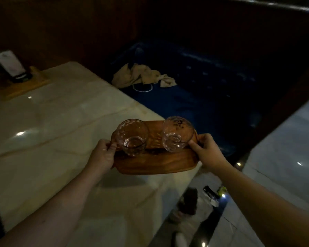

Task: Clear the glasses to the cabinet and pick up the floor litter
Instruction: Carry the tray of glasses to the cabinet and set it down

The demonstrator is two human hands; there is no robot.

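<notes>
- Left hand [103, 154] and right hand [206, 148] grasp opposite ends of wooden tray [155, 163], fingers clenched on rim, apparently for balance.
- Two glasses [132, 137] stand apart on it, over the tabletop [52, 122] edge.

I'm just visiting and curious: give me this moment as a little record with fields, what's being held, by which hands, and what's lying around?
held: wooden tray, over the pale table's edge
left hand: grips tray's left end
right hand: grips tray's right end
on tray: patterned glass at left, printed glass at right, both upright
bench: crumpled beige cloth on blue seat
floor: small litter between the tables
table's far corner: card stand
</notes>
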